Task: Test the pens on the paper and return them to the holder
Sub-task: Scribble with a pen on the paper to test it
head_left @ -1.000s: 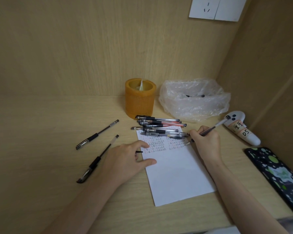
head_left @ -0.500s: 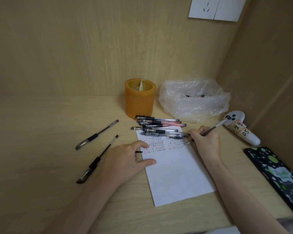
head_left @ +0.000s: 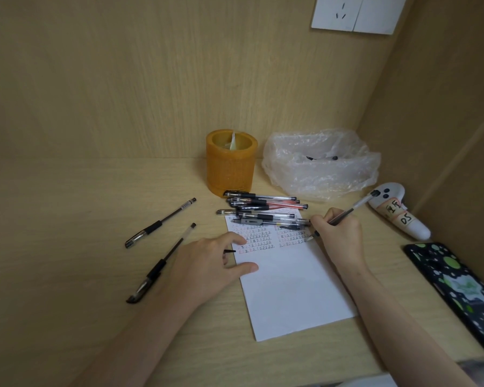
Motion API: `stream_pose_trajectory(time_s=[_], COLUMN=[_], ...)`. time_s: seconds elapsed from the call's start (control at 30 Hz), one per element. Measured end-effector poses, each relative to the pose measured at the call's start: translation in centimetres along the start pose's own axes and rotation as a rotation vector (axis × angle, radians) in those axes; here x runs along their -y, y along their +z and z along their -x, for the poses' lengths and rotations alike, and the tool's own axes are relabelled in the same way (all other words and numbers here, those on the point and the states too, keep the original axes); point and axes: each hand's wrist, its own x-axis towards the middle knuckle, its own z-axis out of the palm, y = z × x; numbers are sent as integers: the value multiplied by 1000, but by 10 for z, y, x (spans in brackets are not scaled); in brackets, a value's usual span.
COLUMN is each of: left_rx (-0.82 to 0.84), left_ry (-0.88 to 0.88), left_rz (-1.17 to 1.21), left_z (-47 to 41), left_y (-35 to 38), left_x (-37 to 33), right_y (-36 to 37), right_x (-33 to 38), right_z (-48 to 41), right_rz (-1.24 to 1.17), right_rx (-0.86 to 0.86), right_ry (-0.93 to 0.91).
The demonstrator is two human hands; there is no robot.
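A white sheet of paper (head_left: pixel 291 289) lies on the wooden desk, its upper part covered with small rows of red and black marks. My right hand (head_left: pixel 338 236) grips a pen (head_left: pixel 355 208) with its tip on the paper's right edge. My left hand (head_left: pixel 207 266) rests on the paper's left edge and holds a small black pen cap (head_left: pixel 231 250) between its fingers. Several pens (head_left: pixel 263 210) are piled across the paper's top edge. The orange cylindrical holder (head_left: pixel 231 163) stands just behind the pile. Two black pens (head_left: pixel 160 223) (head_left: pixel 160 265) lie left of my left hand.
A crumpled clear plastic bag (head_left: pixel 322 166) sits right of the holder, with a pen inside. A white controller with labels (head_left: pixel 397 210) lies at the right wall. A black phone case with green spots (head_left: pixel 458 291) lies at the front right. Wooden walls close the back and right.
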Motion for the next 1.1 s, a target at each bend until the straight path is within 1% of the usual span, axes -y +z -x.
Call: stream_pose_trajectory(time_s=[0.13, 0.27, 0.83, 0.9, 1.0, 1.03, 1.1], left_rx=[5, -8, 1, 4, -31, -56, -95], left_ry=[-1, -2, -11, 0, 39, 56, 92], left_rz=[5, 17, 25, 20, 59, 100, 207], left_z=[0, 0, 0, 0, 0, 0, 0], left_y=[0, 0, 1, 1, 0, 0, 0], left_x=[0, 0, 1, 2, 3, 4, 4], right_y=[0, 0, -1, -2, -7, -9, -8], right_x=[0, 1, -3, -2, 5, 7, 9], right_z=[0, 2, 0, -2, -5, -5, -5], right_rz=[-38, -9, 20, -62, -371, -461, -598], right_rx=[-5, 15, -10, -28, -58, -21, 121], right_ry=[20, 0, 5, 43, 145, 158, 174])
